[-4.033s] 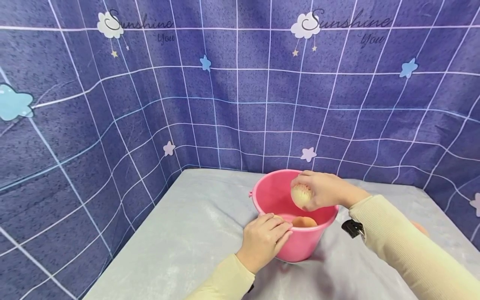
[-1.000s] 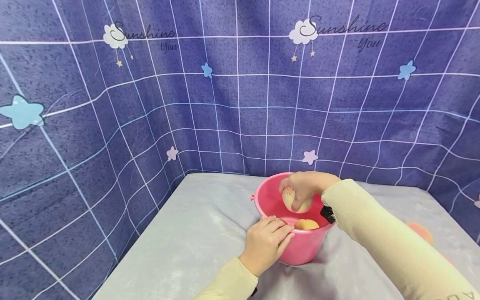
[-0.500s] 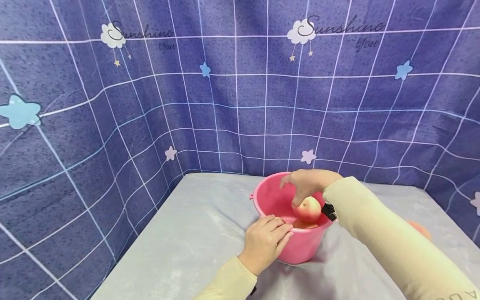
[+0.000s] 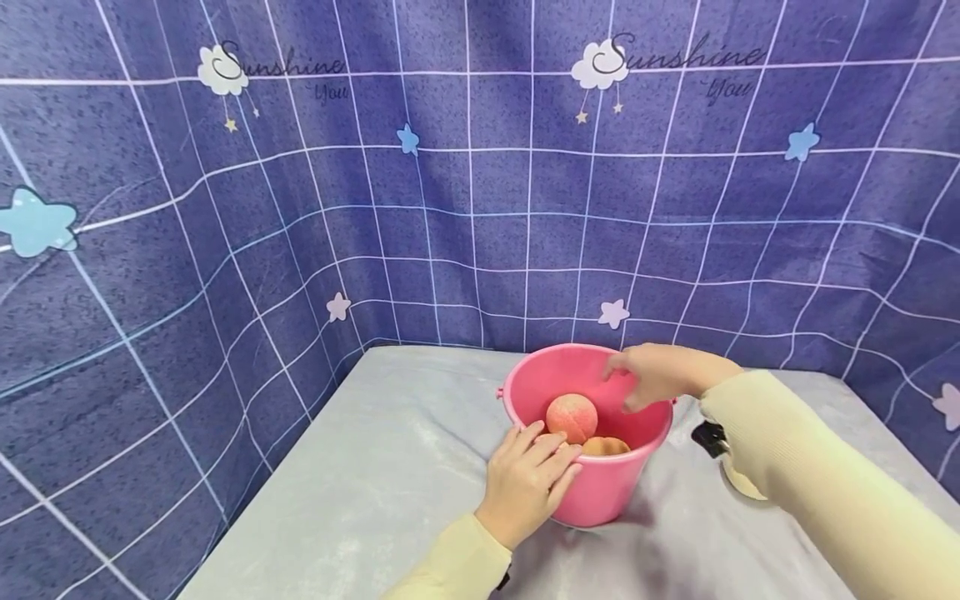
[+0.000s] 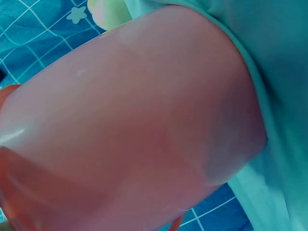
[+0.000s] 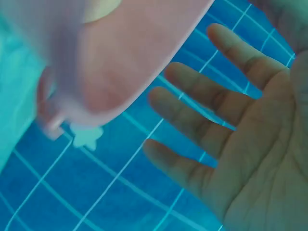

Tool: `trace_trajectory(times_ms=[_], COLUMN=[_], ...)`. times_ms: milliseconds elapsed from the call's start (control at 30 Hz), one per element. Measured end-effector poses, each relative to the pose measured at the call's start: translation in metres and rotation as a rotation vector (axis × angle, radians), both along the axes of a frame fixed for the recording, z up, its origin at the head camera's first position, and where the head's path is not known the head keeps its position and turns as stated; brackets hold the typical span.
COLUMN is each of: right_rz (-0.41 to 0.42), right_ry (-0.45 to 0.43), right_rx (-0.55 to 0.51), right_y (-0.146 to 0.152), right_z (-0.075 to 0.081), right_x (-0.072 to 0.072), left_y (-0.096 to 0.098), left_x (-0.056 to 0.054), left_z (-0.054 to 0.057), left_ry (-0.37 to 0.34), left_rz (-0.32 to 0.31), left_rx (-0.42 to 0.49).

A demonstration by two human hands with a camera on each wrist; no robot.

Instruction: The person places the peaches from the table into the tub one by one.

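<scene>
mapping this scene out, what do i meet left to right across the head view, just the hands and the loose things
Left hand → pinkish round thing → tan thing → right hand → pale round thing, partly hidden

We've got a solid pink bucket [image 4: 600, 496]. Inside it we see a peach-like ball [image 4: 572, 417], pinkish red, finely mottled, and a lobed piece [image 4: 606, 447], tan-orange. Round thing [image 4: 741, 483] half under the right sleeve [image 4: 817, 479]: pale cream-yellow; sleeve cream. Desk [image 4: 375, 458] light grey. Backdrop [image 4: 495, 108] violet-blue, white and pale-blue grid, white clouds [image 4: 598, 65], blue and lilac stars [image 4: 802, 142], dark script [image 4: 697, 57]. Our wrist views skew teal.
</scene>
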State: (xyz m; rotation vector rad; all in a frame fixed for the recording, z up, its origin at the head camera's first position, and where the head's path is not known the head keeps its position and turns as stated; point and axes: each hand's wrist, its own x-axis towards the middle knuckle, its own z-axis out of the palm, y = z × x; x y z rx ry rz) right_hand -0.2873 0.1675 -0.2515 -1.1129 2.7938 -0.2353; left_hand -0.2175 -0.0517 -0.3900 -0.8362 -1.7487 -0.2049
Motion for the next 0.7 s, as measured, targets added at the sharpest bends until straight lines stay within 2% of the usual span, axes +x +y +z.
trace_trajectory(times_ms=[133, 233, 533, 700], right_rz=[-0.032, -0.058, -0.063, -0.07], right_ry=[0.079, 0.107, 0.149, 0.193], right_rx=[-0.105, -0.156, -0.187, -0.281], right_y=[0.028, 0.046, 0.077, 0.09], right_z=[-0.006, -0.012, -0.031, -0.043], right_x=[0.004, 0.007, 0.007, 0.014], left_y=[0.002, 0.004, 0.002, 0.005], left_x=[-0.002, -0.002, 0.001, 0.001], left_z=[-0.003, -0.002, 0.0, 0.0], left_ry=[0.034, 0.041, -0.02, -0.037], left_rz=[0.002, 0.007, 0.009, 0.002], left_rx=[-0.003, -0.007, -0.003, -0.006])
